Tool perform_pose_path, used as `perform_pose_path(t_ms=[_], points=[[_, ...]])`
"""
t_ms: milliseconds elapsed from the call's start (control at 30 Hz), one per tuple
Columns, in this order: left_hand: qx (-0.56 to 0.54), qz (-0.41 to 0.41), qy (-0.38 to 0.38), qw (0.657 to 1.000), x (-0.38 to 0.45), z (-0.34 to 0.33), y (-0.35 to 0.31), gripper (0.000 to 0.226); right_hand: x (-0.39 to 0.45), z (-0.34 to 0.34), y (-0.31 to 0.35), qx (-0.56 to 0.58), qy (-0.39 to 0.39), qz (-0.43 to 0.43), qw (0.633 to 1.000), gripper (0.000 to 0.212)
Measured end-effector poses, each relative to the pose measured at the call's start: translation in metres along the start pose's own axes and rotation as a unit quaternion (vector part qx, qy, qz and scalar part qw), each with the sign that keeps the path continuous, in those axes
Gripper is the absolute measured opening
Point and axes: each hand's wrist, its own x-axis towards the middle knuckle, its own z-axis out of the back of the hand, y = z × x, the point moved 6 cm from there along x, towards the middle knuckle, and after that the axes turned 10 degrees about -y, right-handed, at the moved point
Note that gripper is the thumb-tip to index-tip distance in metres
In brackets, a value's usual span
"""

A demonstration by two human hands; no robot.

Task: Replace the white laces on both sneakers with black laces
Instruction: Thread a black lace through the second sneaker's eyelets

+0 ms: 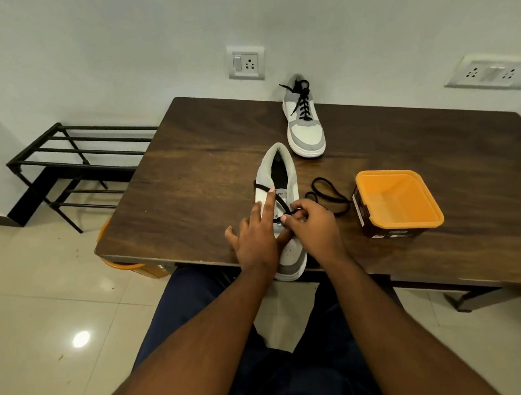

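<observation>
From my head camera, my right hand is pinching the black lace over the near sneaker, which is lying under both hands at the table edge. My left hand is resting on it, fingers straight. Beyond my grip the far sneaker is already wearing black laces; right of it, an orange tub is standing.

A home room: wooden table, shoe rack, tiled floor, wall sockets.
</observation>
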Motion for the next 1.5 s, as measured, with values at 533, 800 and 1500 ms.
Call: perform_pose_path(t_ms=[533, 800, 1500], points=[[-0.015, 0.019, 0.025, 0.999, -0.001, -0.011, 0.005, 0.087, -0.029, 0.033, -0.026, -0.083, -0.109, 0.053, 0.989, 0.064], [-0.036, 0.038, 0.007, 0.999, 0.0, -0.001, 0.003, 0.098, -0.004, -0.019, 0.012, -0.139, -0.022, 0.189, 0.972, 0.021], [-0.047, 0.055, 0.023, 0.997, -0.004, -0.011, 0.009, 0.085, 0.008, 0.0, -0.018, 0.188, -0.061, -0.021, 0.98, 0.015]])
